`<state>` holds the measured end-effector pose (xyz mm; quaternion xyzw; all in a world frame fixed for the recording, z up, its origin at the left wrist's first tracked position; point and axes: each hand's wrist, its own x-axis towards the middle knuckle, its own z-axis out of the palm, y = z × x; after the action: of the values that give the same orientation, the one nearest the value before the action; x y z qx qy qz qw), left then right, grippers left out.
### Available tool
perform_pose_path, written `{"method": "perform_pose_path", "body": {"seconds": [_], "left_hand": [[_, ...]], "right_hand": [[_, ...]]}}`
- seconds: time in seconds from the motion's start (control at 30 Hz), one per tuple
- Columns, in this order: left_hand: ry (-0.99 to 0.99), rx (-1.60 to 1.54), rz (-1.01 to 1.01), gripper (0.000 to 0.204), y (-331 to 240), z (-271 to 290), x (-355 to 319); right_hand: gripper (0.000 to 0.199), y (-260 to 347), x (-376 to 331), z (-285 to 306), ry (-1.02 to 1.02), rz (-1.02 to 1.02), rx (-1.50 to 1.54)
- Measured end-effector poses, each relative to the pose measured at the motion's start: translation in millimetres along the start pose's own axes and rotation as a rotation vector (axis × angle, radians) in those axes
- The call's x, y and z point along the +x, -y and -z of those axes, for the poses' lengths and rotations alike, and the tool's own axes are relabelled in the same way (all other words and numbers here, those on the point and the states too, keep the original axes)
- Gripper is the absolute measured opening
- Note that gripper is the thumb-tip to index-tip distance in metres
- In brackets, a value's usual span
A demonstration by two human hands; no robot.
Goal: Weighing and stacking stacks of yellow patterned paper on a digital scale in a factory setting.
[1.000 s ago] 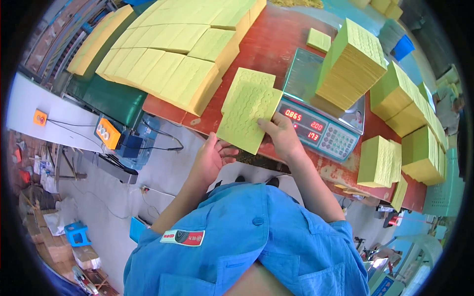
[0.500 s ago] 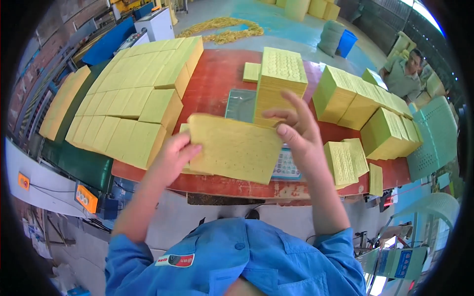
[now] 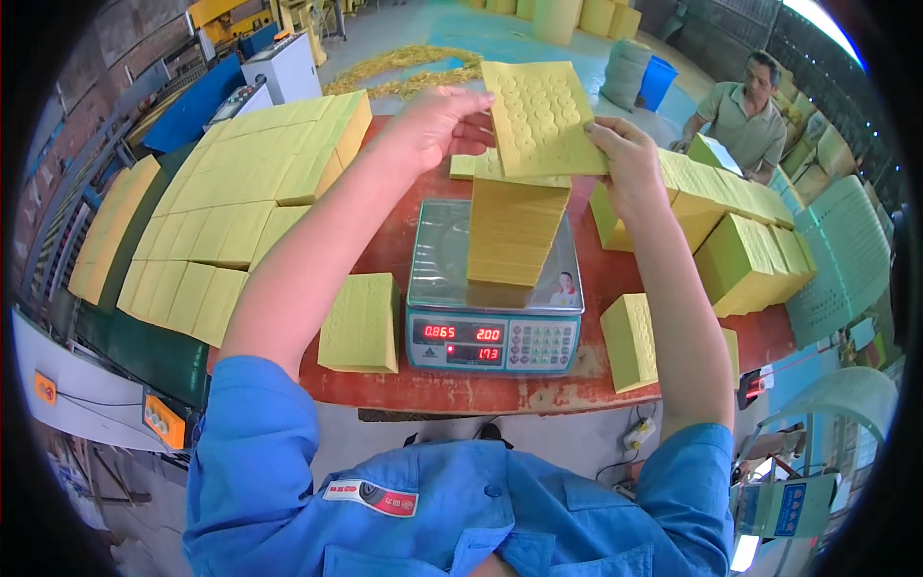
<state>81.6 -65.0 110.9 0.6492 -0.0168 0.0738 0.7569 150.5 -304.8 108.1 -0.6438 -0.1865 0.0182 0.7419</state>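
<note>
Blue floor (image 3: pixel 510 38) — dark wall (image 3: pixel 735 38)

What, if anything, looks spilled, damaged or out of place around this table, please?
Loose yellow scraps lie strewn on the floor beyond the table, looking spilled against the neat stacks. The table's front edge looks scuffed, worn pale in patches.

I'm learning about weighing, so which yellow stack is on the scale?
The tall stack behind the lit display. Only it stands on the scale; the shorter stack to its left, like the rest, doesn't.
</note>
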Motion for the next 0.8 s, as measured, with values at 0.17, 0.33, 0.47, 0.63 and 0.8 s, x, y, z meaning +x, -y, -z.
{"method": "perform_pose_path", "body": {"seconds": [0.17, 0.33, 0.47, 0.63, 0.8], "left_hand": [[-0.081, 0.210, 0.121, 0.019, 14, 23, 24], [-0.062, 0.305, 0.221, 0.020, 26, 27, 36], [-0.073, 0.322, 0.244, 0.020, 32, 25, 39], [-0.091, 0.310, 0.221, 0.020, 34, 28, 33], [-0.107, 0.305, 0.228, 0.020, 35, 26, 30]], "right_hand": [[0.024, -10, 14, -8, 0.096, -0.120, -0.023], [0.018, -26, 27, 4, 0.161, -0.190, -0.119], [0.016, -35, 25, 7, 0.140, -0.233, -0.137], [0.015, -34, 12, 0, 0.130, -0.210, -0.092], [0.019, -40, 11, 2, 0.146, -0.143, -0.101]]}}
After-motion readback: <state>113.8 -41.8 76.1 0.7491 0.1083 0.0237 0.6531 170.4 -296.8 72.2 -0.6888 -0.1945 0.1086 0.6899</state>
